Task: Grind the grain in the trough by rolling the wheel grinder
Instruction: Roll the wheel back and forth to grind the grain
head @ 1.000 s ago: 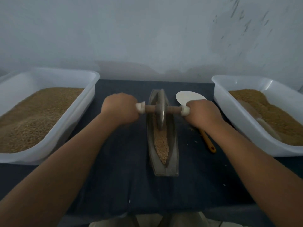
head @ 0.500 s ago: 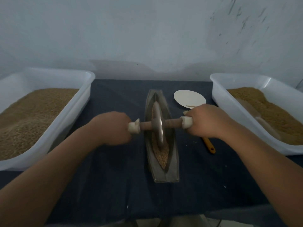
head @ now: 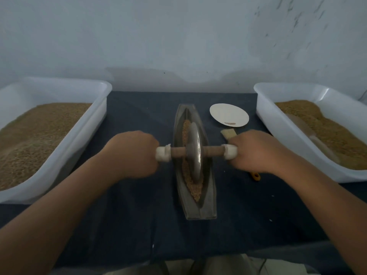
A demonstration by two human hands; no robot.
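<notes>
Wheel grinder first: we see its disc standing on edge in the near half of the trough. The trough lies lengthwise on the desk, so the wheel can run away from us and back. Grain fills the groove under and beyond the disc. Our left hand and right hand each curl tightly round a white-capped end of the axle, we judge to keep the disc upright and the pressure even. Just past the right hand lie a brush (handle mostly hidden) and a white plate, probably for sweeping out meal. The left tub and right tub, both holding grain, flank everything.
</notes>
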